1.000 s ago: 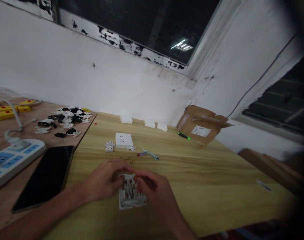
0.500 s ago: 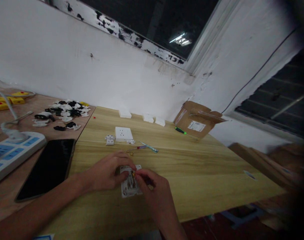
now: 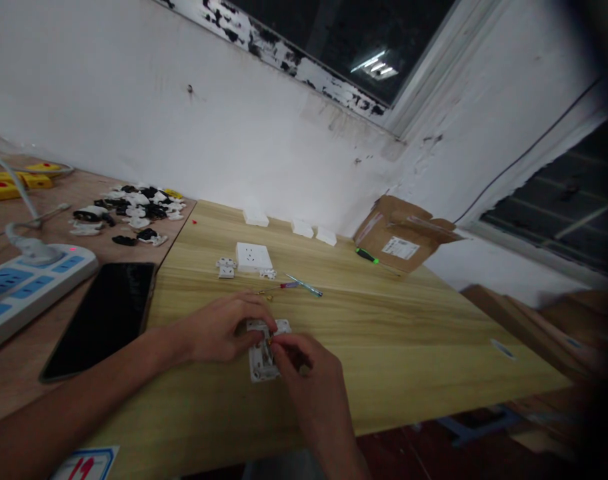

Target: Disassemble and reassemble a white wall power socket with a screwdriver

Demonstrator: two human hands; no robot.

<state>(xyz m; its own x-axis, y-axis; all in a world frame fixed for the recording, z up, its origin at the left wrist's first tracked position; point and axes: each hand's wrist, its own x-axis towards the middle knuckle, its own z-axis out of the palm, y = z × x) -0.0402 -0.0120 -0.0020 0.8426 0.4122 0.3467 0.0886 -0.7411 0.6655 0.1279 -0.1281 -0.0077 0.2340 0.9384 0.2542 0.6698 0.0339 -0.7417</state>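
Note:
A white wall socket housing (image 3: pixel 264 367) lies on the wooden table with its inner side up, showing ribs and slots. My left hand (image 3: pixel 229 327) reaches over its left upper part, thumb and index finger bent close together on it. My right hand (image 3: pixel 314 377) pinches a small brass piece (image 3: pixel 271 341) between thumb and index finger, at the middle of the housing. The fingers partly cover the piece and the slots under it. Just beyond the hands lie another small brass part (image 3: pixel 269 297) and a thin screwdriver with a purplish handle (image 3: pixel 288 285).
Behind stand a finished-looking white socket (image 3: pixel 254 257), a white socket insert (image 3: pixel 227 268) and a blue test pen (image 3: pixel 305 285). A green-black screwdriver (image 3: pixel 367 256) leans by a cardboard box (image 3: pixel 407 233). At left are a phone (image 3: pixel 101 320), a power strip (image 3: pixel 39 287) and loose black-and-white parts (image 3: pixel 144 203).
The camera view has shifted slightly, so the table items appear a little higher and further right. Both hands stay at the housing, with the brass piece still pinched in the right fingers.

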